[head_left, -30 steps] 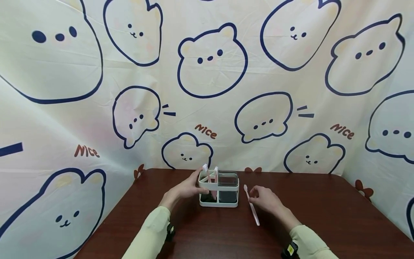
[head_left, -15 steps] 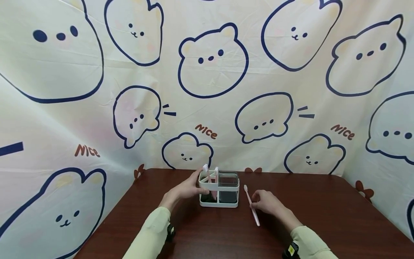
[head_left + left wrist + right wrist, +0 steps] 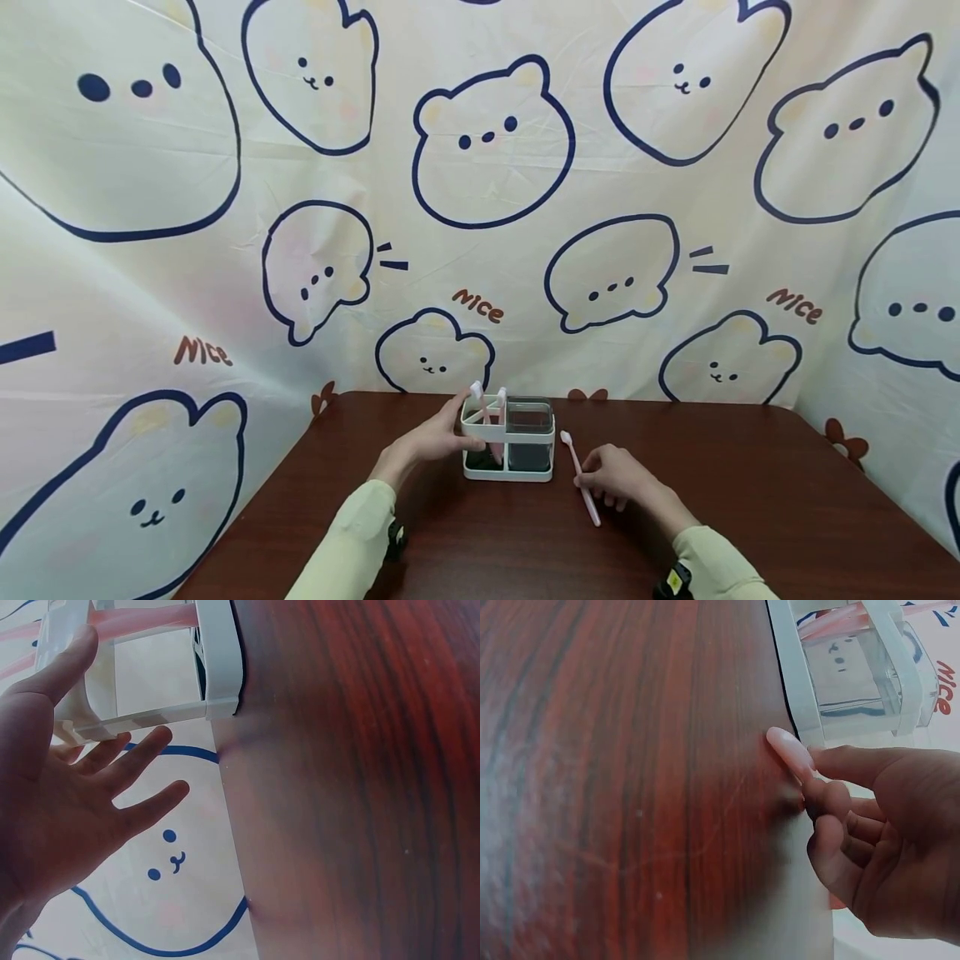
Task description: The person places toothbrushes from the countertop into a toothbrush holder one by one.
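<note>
A white toothbrush holder (image 3: 528, 437) stands on the table, with a clear cup (image 3: 529, 457) in its right half. Two pink toothbrushes (image 3: 477, 390) lean upright in its left half. My left hand (image 3: 427, 437) grips the holder's left side, thumb across the front band (image 3: 75, 664) and fingers behind and beside it. Just right of the holder, my right hand (image 3: 621, 473) pinches a pink toothbrush (image 3: 590, 505) with a white head, between thumb and index finger. Its handle end (image 3: 786, 748) pokes out past the fingertips in the right wrist view.
The dark brown wooden table (image 3: 480, 542) ends at a cloth backdrop (image 3: 517, 350) printed with cartoon animal faces. The backdrop also closes off both sides.
My right hand has closed its fingers on the toothbrush, whose head has shifted slightly left toward the holder. The left hand and holder have stayed in place.
</note>
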The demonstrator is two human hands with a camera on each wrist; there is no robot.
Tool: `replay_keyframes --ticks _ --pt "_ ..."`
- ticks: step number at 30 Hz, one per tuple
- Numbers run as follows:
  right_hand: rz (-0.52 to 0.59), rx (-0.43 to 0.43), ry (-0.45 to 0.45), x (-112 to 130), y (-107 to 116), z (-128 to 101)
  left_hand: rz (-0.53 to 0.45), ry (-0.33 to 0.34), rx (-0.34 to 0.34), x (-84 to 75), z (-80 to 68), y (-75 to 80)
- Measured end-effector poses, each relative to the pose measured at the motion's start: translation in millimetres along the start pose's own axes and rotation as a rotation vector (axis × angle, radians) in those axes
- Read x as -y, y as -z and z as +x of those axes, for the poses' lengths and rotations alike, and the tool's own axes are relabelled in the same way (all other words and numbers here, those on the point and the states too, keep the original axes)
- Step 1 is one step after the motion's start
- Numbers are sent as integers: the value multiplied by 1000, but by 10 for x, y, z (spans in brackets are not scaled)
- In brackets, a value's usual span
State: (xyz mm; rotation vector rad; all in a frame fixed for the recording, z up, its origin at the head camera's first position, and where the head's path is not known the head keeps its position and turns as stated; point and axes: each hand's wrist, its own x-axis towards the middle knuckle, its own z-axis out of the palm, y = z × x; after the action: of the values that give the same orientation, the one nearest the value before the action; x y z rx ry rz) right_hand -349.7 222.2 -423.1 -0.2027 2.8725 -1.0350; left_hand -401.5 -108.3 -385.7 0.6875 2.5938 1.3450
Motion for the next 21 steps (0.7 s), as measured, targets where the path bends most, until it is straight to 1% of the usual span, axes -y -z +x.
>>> replay_keyframes --ticks 6,11,16,21 --pt "83 45 8 -11 1 -11 0 3 0 -1 -3 8" --pt "121 78 6 -8 6 -12 -9 5 2 -2 -6 19" --pt "135 59 -5 9 -22 -13 -10 4 3 -4 -6 22" --pt "133 13 -25 13 -60 14 -5 3 15 -10 -11 9"
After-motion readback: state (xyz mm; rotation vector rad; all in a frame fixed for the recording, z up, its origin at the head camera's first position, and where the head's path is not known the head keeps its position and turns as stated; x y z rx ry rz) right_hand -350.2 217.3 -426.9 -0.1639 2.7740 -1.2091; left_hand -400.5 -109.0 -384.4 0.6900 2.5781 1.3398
